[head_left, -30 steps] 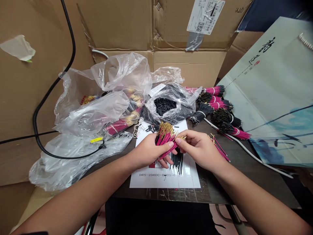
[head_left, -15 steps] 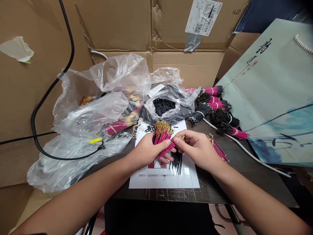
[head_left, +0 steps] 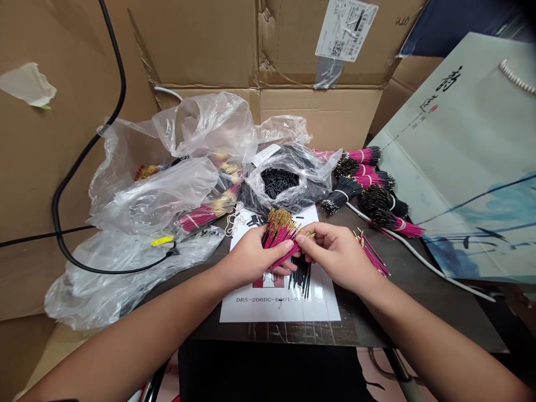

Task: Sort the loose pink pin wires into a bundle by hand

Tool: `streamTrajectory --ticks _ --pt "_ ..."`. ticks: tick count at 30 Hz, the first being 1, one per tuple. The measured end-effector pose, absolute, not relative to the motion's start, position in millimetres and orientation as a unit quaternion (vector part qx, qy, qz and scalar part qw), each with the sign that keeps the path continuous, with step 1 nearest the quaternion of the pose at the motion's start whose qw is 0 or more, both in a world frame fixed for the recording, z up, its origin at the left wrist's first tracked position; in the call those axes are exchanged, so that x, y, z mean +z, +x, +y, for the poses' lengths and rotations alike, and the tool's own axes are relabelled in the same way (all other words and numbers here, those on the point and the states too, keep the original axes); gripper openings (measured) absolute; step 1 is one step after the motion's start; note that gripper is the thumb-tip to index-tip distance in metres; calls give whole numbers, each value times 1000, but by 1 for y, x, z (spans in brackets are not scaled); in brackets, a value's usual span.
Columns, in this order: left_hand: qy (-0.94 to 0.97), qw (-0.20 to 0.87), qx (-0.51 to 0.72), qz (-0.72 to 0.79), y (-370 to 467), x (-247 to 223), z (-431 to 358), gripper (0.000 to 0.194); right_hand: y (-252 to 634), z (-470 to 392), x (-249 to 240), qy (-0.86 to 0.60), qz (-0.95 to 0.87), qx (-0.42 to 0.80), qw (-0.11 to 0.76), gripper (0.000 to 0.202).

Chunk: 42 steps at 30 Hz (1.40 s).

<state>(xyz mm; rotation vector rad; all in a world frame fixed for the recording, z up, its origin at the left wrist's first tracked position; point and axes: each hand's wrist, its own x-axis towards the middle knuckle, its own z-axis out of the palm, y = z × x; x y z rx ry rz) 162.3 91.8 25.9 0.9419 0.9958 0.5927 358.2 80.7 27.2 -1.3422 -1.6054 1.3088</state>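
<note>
A thick bundle of pink wires (head_left: 280,233) with gold-coloured tips lies in my left hand (head_left: 251,250), the thumb pressed across it. My right hand (head_left: 330,248) meets it from the right, thumb and forefinger pinched on the gold ends of a few pink wires at the bundle's edge. Under both hands is a printed white sheet (head_left: 282,310). Several loose black wires (head_left: 300,279) rest on that sheet, partly hidden by my fingers. A few loose pink wires (head_left: 374,255) lie on the dark table just right of my right hand.
An open plastic bag of small black tubes (head_left: 280,183) stands behind the hands. Tied wire bundles (head_left: 368,178) are piled at back right, beside a white cable (head_left: 439,277) and a pale paper bag (head_left: 469,139). Crumpled clear plastic (head_left: 159,195) and a black cable (head_left: 62,184) occupy the left.
The view has shifted very slightly. Both hands keep nearly the same place on the pink wires, with the fingers of my left hand a little more drawn in under the bundle.
</note>
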Motion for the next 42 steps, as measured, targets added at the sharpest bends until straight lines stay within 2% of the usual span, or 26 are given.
streamTrajectory --ticks 6,8,13,18,20,25,28,34,39,42 --pt "424 711 292 479 166 28 89 46 358 79 26 -521 -639 463 325 25" --pt "429 696 311 484 166 29 88 40 357 78 26 -524 -642 453 330 25" --pt "524 591 340 510 160 30 92 28 358 79 28 -530 -640 446 333 26" --pt "439 664 368 481 159 24 98 26 385 89 41 -512 -611 501 338 28" --pt "416 680 374 474 160 21 99 25 410 92 55 -508 -627 509 301 29" --pt "441 680 348 471 160 20 97 25 473 95 90 -488 -712 503 48 29" --pt "459 684 330 462 160 22 96 26 488 103 84 -476 -721 503 -38 29" --pt "457 688 322 462 161 25 97 24 485 126 48 -510 -770 379 -58 28" --pt "427 703 333 460 161 24 99 18 482 120 53 -548 -771 319 -51 36" --pt "414 716 325 459 161 24 98 17 485 112 60 -561 -766 313 -15 39"
